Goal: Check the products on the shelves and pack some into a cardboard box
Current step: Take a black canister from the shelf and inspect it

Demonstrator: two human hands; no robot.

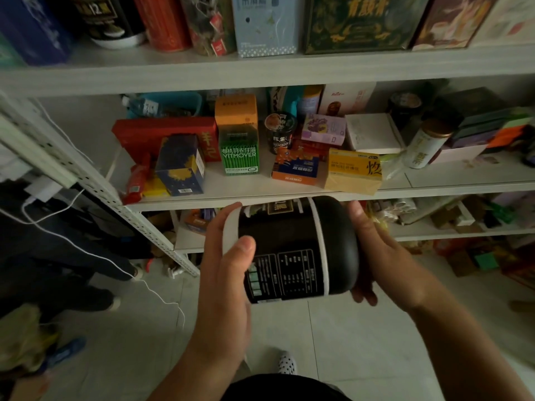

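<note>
I hold the black canister (292, 244) on its side in front of the middle shelf (249, 185). My left hand (225, 270) wraps its white-banded base with the thumb on the label, and my right hand (376, 256) cups the domed lid. To read the printed panel I'd roll it slowly. The smooth, round wall looks slippery, so I'd grip firmly at both ends.
</note>
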